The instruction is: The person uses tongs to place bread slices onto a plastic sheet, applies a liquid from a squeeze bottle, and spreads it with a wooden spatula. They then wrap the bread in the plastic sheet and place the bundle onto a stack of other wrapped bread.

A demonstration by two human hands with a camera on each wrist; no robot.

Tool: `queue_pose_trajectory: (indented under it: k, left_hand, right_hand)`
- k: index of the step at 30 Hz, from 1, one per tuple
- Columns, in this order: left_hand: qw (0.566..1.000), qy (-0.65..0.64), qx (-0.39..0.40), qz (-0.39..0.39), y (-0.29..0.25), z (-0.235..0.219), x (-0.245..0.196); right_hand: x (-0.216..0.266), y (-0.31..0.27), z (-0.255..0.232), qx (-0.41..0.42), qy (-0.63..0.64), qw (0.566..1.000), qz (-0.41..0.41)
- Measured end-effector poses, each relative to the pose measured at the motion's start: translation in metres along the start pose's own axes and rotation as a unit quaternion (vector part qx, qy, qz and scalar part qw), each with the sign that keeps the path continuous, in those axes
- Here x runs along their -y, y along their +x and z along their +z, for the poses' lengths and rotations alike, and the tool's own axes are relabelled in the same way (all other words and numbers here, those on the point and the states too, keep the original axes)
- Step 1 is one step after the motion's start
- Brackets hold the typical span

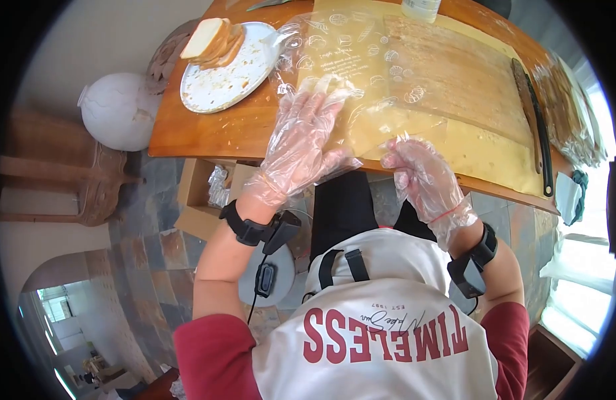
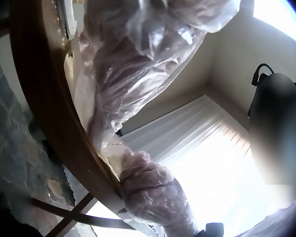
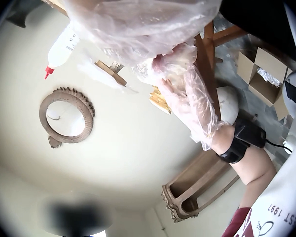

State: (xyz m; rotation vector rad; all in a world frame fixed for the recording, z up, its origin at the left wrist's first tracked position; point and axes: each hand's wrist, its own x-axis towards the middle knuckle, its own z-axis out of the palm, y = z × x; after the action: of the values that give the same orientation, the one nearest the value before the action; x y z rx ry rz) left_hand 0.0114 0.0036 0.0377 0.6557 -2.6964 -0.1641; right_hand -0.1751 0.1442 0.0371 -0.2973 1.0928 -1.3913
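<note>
A clear plastic bag (image 1: 351, 60) with white printed drawings lies over yellow paper (image 1: 478, 143) at the near side of the table. My left hand (image 1: 294, 137), in a clear disposable glove, rests on the bag with its fingers stretched forward. At the table's front edge my gloved right hand (image 1: 424, 177) has its fingers curled and pinches the near edge of the bag. The left wrist view shows this right hand (image 2: 153, 190) bunched close to the table rim. Left of the bag, a stack of bread slices (image 1: 214, 43) sits on a white plate (image 1: 244, 83) strewn with crumbs.
A wooden board (image 1: 461, 83) lies on the paper, with a long black-handled knife (image 1: 531, 127) along its right side. Wrapped packages (image 1: 571, 110) stand at the right end. A bottle (image 1: 421, 8) is at the far edge. Below the table sits an open cardboard box (image 1: 194, 193).
</note>
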Motion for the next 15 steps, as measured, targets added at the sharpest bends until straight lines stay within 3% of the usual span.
queue_pose_trajectory:
  k: [4,11,15]
  left_hand:
    - [0.998,0.054,-0.003,0.021,0.009,0.012,0.008]
    - [0.996,-0.079,0.039,0.032,0.016,-0.006,-0.02]
    - [0.997,-0.028,-0.016,0.065,0.016,0.006,-0.01]
  right_hand:
    - [0.002,-0.007,-0.004,-0.015,-0.003,1.0,0.006]
    - [0.002,-0.002,0.006,-0.012,0.021,1.0,0.005]
    - [0.0,-0.002,0.01,0.012,0.0,1.0,-0.025]
